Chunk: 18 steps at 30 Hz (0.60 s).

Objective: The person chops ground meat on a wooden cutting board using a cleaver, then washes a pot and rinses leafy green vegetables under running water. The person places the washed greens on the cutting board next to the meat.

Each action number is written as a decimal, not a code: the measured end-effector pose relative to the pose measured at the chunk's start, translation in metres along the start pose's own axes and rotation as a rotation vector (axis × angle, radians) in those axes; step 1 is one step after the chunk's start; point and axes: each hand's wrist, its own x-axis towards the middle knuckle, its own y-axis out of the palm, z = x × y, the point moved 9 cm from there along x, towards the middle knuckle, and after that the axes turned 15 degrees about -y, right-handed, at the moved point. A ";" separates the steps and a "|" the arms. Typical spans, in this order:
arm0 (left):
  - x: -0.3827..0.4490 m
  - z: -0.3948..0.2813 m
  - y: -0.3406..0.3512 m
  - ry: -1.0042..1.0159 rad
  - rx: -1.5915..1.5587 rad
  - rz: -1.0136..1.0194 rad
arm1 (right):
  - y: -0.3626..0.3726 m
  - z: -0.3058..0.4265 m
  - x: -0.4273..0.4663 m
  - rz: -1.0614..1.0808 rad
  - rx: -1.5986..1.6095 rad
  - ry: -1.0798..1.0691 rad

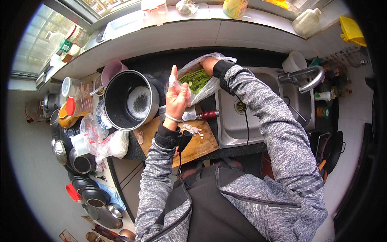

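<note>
A thin plastic bag [204,95] lies open behind the cutting board, with leafy green vegetables [196,80] inside it. My left hand [176,98] grips the bag's left edge between thumb and fingers. At the bag's far right, my right hand [208,65] reaches into its mouth beside the stems; its fingertips are hidden, so its grip cannot be made out. Below the bag, a cleaver with a red handle [207,114] rests across the far edge of the wooden cutting board [196,148]. Pale chopped pieces [193,130] lie on the board, near my left wrist.
Left of the board stands a large dark inner pot [131,99] with whitish contents. A steel sink [232,133] with a curved faucet [311,78] adjoins on the right. Jars, a knotted plastic bag [115,143] and several pans crowd the left side.
</note>
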 end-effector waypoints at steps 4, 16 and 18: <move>0.001 0.000 -0.004 -0.003 0.013 -0.025 | -0.010 0.026 -0.013 -0.005 -0.075 -0.078; 0.024 -0.049 -0.007 0.052 0.100 0.020 | -0.051 0.037 -0.035 -0.100 -0.093 -0.068; 0.029 -0.062 -0.008 0.089 0.108 0.006 | -0.082 0.034 -0.043 -0.404 0.019 -0.093</move>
